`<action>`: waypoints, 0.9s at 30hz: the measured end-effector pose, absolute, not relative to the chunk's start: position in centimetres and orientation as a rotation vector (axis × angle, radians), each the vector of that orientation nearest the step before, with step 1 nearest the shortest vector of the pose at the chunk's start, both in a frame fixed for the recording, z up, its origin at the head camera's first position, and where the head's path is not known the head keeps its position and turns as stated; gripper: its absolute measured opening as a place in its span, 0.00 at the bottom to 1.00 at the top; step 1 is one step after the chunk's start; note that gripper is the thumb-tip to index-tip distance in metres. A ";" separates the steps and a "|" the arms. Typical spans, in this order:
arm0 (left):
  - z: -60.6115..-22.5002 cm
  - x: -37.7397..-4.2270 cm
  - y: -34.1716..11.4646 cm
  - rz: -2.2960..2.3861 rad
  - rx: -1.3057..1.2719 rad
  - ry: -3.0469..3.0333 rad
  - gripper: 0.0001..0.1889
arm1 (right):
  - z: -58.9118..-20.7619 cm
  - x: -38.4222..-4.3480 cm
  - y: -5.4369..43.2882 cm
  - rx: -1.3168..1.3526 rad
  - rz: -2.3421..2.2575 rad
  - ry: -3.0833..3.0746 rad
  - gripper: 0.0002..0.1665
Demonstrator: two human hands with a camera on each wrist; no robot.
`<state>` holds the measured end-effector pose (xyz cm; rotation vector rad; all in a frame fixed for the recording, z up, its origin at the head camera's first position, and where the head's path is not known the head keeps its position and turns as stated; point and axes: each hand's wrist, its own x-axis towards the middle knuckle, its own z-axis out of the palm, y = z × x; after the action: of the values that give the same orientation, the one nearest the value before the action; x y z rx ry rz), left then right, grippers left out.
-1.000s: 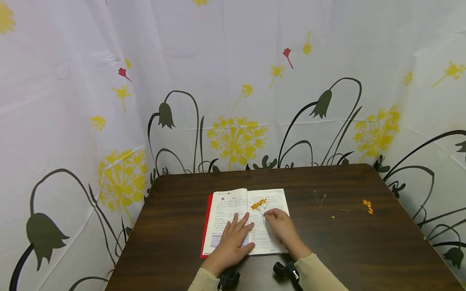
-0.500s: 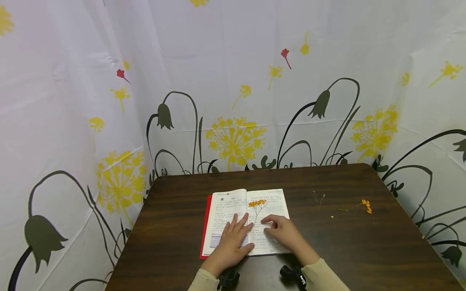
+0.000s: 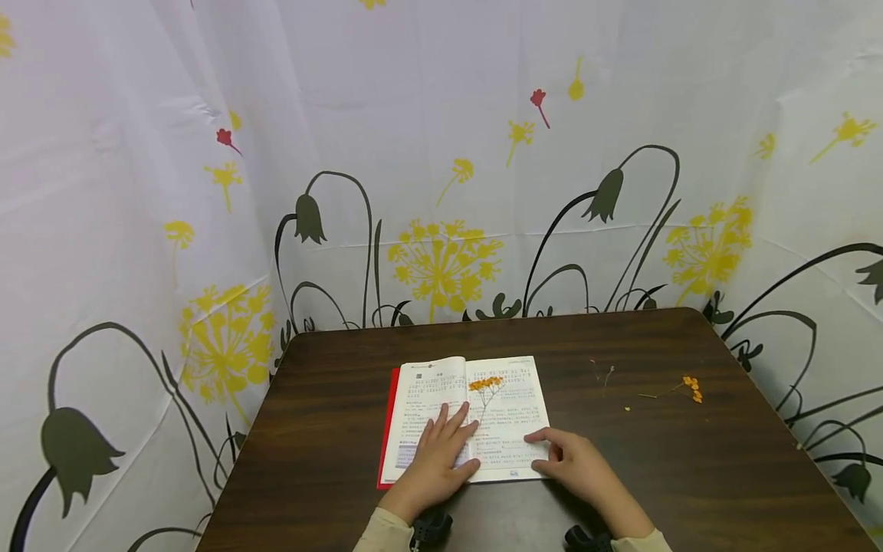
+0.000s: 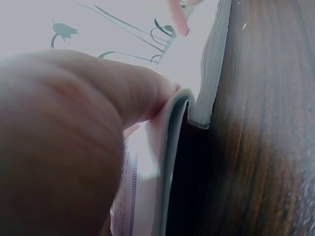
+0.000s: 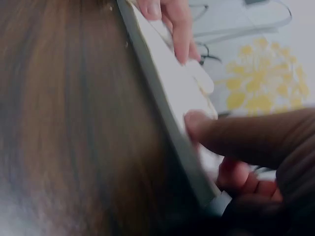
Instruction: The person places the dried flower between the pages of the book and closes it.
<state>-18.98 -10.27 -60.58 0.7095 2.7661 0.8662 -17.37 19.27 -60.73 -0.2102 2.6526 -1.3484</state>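
An open book (image 3: 507, 441) with printed pages and a red cover edge (image 3: 387, 441) lies on the table. My left hand (image 3: 438, 460) rests on the left page with fingers spread, its thumb near the central fold. Across the top of the right page lies a sprig of small orange flowers (image 3: 486, 385), its thin stem running down toward the left fingertips. My right hand (image 3: 576, 468) is over the page's lower right corner, index finger and thumb apart with nothing between them. In the right wrist view the right thumb (image 5: 204, 129) overlaps the blurred page edge (image 5: 167, 115).
On the dark wooden table (image 3: 331, 422), right of the book, lies another orange flower sprig (image 3: 692, 389). Small stem bits (image 3: 608, 376) and a yellow crumb (image 3: 627, 409) are scattered nearby. A flower-printed white curtain (image 3: 428, 115) hangs behind the table.
The right hand has let go of the sprig's stem and moved right and toward the body, to the page corner. The sprig now lies on the right page. The left hand stays put.
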 end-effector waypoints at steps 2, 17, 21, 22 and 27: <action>-60.6 -18.9 -10.3 0.864 0.707 2.772 0.34 | -61.0 -17.3 19.6 -0.232 -1.397 2.617 0.20; -60.4 -19.0 -10.1 0.848 0.681 2.757 0.34 | -60.4 -17.2 21.5 -0.254 -1.295 2.680 0.24; -60.4 -19.0 -10.1 0.841 0.672 2.752 0.35 | -60.4 -17.2 21.8 -0.246 -1.245 2.687 0.24; -60.4 -19.0 -10.1 0.838 0.670 2.750 0.35 | -60.4 -17.2 21.9 -0.250 -1.240 2.685 0.24; -60.5 -19.0 -10.1 0.837 0.669 2.755 0.35 | -60.5 -17.4 22.0 -0.259 -1.229 2.682 0.24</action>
<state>-18.99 -10.13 -60.47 0.6691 2.7553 0.8373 -17.35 22.00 -60.54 -0.2593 2.6820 -1.2287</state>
